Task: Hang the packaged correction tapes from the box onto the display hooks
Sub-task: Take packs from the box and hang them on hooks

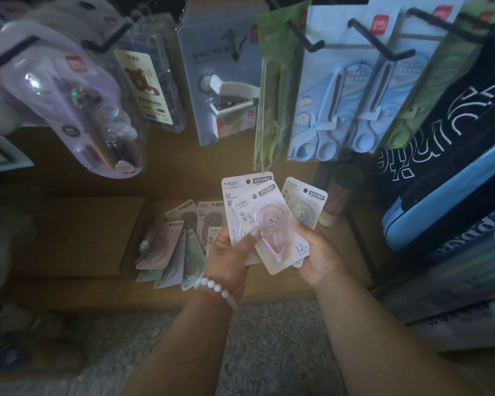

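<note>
Both hands are raised in front of the display rack, sharing a small fan of packaged correction tapes. The left hand point(230, 252), with a bead bracelet point(216, 288) at its wrist, has its fingers point(253, 232) closed on the lower left edge of the cards, the thumb pressing onto the front one. The right hand point(316, 252) grips the same bunch from the right, its fingers curled behind and its thumb on the front.

The front card point(266, 227) carries a pink tape under a clear bubble and tilts to the left. Just behind it, above the left fingers, stands a taller white card point(235, 192) marked T-9267. A third card point(305, 204) with a greyish round tape sticks out above the right fingers.

Below and to the left of the left fingers, more packaged tapes point(169, 247) lie in a loose heap in the open cardboard box point(77, 238), overlapping one another.

Above the hands, black display hooks point(383, 44) hold blue packaged scissors point(326, 110); a green pack point(272, 95) hangs straight above the fanned cards. Further left hang a small stapler pack point(223, 87) and a lilac blister pack point(77, 110).
</note>
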### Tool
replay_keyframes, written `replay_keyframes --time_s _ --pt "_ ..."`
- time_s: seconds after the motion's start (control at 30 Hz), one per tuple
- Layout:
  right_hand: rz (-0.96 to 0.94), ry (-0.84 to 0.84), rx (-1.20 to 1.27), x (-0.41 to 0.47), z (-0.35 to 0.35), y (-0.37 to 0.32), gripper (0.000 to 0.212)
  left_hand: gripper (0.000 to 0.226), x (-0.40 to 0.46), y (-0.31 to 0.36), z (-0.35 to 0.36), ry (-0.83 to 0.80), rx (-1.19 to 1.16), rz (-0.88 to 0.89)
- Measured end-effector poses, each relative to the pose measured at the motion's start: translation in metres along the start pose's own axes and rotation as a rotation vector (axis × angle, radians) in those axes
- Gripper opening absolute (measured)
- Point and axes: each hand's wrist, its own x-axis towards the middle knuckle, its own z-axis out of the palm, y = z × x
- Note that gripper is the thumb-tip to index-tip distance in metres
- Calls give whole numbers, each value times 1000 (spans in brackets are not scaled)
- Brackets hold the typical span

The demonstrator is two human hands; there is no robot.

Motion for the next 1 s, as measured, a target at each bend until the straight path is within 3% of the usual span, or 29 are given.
replay_keyframes --time_s 0.07,0.3,0.4,0.5,0.67,0.77,0.87,1.0 --pt "41 -7 52 -4 -1 1 83 23 -7 0 0 11 11 -19" --pt "55 53 -36 -38 8 1 39 19 -40 3 4 153 105 -107" --pt "101 84 -46 -63 25 -9 47 33 -60 16 17 291 223 -116" --pt "149 128 -37 -90 46 -27 53 25 -85 39 43 416 278 -128" --pt "231 182 -71 -145 86 -77 84 15 -135 99 87 472 326 -195" --pt "236 175 -84 -181 114 -119 70 18 -164 142 117 452 322 -218" --pt "235 128 -127 -211 150 -164 75 23 -190 187 147 494 310 -218" --pt "220 114 -107 -240 199 -226 57 19 -215 255 183 528 321 -226"
